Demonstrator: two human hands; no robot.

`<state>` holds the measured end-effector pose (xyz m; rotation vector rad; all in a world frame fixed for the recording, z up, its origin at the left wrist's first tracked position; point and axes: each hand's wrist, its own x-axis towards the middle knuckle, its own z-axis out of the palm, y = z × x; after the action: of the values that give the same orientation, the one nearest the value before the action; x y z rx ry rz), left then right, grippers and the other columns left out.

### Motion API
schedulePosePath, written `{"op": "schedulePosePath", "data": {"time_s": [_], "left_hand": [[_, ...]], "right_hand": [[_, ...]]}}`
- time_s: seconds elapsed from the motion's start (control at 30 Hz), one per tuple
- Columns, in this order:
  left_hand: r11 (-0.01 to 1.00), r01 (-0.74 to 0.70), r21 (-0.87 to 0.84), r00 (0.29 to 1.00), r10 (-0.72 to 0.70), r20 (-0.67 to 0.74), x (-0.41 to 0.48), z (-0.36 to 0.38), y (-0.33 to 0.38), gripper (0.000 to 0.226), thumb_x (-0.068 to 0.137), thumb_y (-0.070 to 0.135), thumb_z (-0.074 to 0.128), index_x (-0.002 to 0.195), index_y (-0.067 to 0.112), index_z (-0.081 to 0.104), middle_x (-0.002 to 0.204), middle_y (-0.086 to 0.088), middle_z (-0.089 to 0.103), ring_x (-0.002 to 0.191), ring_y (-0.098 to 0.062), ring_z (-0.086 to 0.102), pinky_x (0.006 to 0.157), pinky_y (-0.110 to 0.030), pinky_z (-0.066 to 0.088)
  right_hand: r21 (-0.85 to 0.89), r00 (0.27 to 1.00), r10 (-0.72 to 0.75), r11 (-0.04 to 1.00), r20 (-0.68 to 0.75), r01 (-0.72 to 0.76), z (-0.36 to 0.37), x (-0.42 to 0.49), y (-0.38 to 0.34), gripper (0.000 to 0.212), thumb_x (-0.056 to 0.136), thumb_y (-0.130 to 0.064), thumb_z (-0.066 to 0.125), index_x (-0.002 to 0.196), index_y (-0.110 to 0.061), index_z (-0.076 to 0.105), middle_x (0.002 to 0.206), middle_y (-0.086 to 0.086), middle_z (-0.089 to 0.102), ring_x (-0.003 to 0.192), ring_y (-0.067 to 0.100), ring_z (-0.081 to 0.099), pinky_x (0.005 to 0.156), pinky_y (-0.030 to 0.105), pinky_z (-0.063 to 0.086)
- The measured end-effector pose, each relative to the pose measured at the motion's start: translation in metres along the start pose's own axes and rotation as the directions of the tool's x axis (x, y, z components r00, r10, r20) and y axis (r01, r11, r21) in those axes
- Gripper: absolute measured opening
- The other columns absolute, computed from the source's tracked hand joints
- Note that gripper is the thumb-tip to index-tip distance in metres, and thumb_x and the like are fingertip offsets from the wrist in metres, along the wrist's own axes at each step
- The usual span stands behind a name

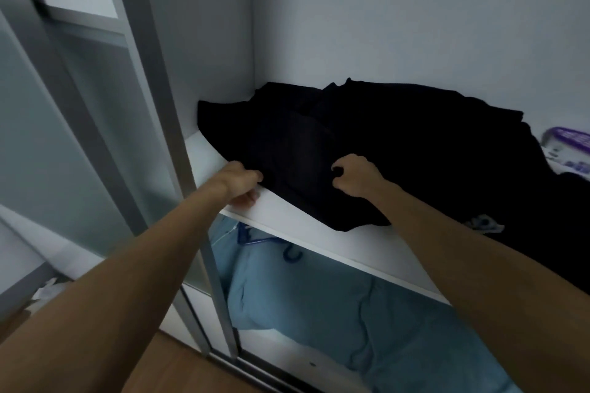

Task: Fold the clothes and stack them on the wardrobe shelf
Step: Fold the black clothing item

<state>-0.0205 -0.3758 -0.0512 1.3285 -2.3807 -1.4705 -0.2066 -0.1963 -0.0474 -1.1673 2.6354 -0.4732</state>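
Note:
A black garment (367,140) lies rumpled and spread across the white wardrobe shelf (319,233), one corner hanging over the front edge. My left hand (241,183) grips the garment's left edge at the shelf front, fingers curled round the cloth. My right hand (357,175) pinches a fold of the same garment near its middle, knuckles up. More dark cloth (549,220) continues to the right along the shelf.
A grey sliding-door frame (166,124) stands just left of my left arm. Below the shelf hangs light blue clothing (319,303) on a blue hanger (255,236). A purple and white object (568,150) sits at the shelf's far right. Wooden floor (178,370) lies below.

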Motion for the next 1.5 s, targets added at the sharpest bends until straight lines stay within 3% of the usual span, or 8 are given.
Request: {"op": "schedulePosePath", "data": {"time_s": [0.27,0.53,0.67,0.8,0.93,1.17,1.33,1.5], "left_hand": [[0.705,0.223,-0.673,0.96,-0.038,0.278,0.01,0.014,0.027,0.053,0.085,0.056,0.067,0.113,0.011,0.061,0.097,-0.01,0.07,0.083,-0.026,0.069,0.065,-0.036,0.059],[0.685,-0.132,-0.716,0.99,0.131,-0.057,-0.017,0.047,0.019,0.052,0.088,-0.004,0.053,0.137,0.015,0.049,0.109,-0.009,0.066,0.094,-0.024,0.067,0.07,-0.031,0.061],[0.582,-0.131,-0.803,0.977,0.211,-0.007,-0.056,0.02,-0.014,0.041,0.083,-0.014,0.05,0.103,0.019,0.065,0.083,-0.005,0.073,0.069,-0.02,0.074,0.055,-0.028,0.057],[0.618,-0.148,-0.772,0.96,0.276,0.037,-0.103,0.0,-0.056,0.042,0.08,-0.017,0.048,0.098,0.016,0.069,0.078,-0.002,0.076,0.072,-0.015,0.074,0.062,-0.026,0.057],[0.634,-0.054,-0.772,0.944,0.285,0.168,-0.139,-0.009,-0.102,0.034,0.087,-0.013,0.053,0.1,0.013,0.07,0.092,-0.003,0.078,0.086,-0.015,0.074,0.068,-0.023,0.058],[0.469,0.223,-0.854,0.898,0.242,0.367,-0.186,-0.019,-0.111,0.076,0.075,0.073,0.066,0.123,0.015,0.071,0.127,-0.011,0.068,0.112,-0.028,0.068,0.081,-0.041,0.06],[0.552,0.085,-0.829,0.996,-0.041,0.075,-0.215,0.009,-0.106,0.034,0.083,0.029,0.069,0.109,0.009,0.074,0.104,-0.011,0.076,0.097,-0.029,0.073,0.077,-0.038,0.061],[0.784,-0.167,-0.598,0.986,0.141,-0.091,-0.251,0.008,-0.141,0.022,0.074,0.014,0.076,0.09,0.026,0.068,0.093,0.002,0.076,0.09,-0.019,0.072,0.071,-0.027,0.056]], "right_hand": [[0.222,0.915,-0.202,0.967,0.349,0.129,-0.004,-0.09,-0.03,0.016,0.092,-0.012,0.067,0.105,-0.017,0.074,0.091,-0.016,0.068,0.08,-0.008,0.062,0.077,0.004,0.045],[0.266,0.838,-0.145,0.964,0.526,0.0,-0.005,-0.136,-0.04,0.024,0.087,-0.043,0.071,0.104,-0.026,0.076,0.097,-0.014,0.076,0.09,0.0,0.069,0.083,0.014,0.053],[0.532,0.975,0.218,0.82,0.053,-0.212,-0.027,-0.102,-0.036,0.052,0.08,-0.062,0.071,0.098,-0.013,0.074,0.097,0.008,0.075,0.092,0.023,0.072,0.083,0.03,0.057],[0.792,0.905,0.247,0.44,0.346,-0.423,-0.005,-0.077,-0.069,0.074,0.075,-0.066,0.073,0.12,-0.009,0.062,0.114,0.014,0.069,0.1,0.027,0.07,0.074,0.033,0.058],[0.953,0.963,0.139,0.163,0.233,-0.254,0.022,-0.081,-0.123,0.037,0.093,-0.012,0.064,0.129,-0.008,0.061,0.125,0.016,0.066,0.109,0.032,0.066,0.095,0.047,0.055],[0.817,0.999,-0.043,0.575,-0.005,0.029,0.069,-0.213,-0.165,0.01,0.09,-0.01,0.065,0.087,-0.019,0.067,0.093,0.001,0.074,0.093,0.022,0.071,0.081,0.033,0.058],[0.802,0.987,-0.077,0.593,0.138,-0.066,0.111,-0.31,-0.135,0.016,0.093,-0.004,0.057,0.104,0.001,0.067,0.099,0.01,0.071,0.099,0.022,0.068,0.089,0.034,0.053],[0.768,0.964,0.265,0.616,0.008,-0.176,0.088,-0.357,-0.087,0.028,0.085,0.002,0.052,0.072,-0.011,0.074,0.068,0.0,0.074,0.062,0.013,0.068,0.058,0.02,0.053]]}}
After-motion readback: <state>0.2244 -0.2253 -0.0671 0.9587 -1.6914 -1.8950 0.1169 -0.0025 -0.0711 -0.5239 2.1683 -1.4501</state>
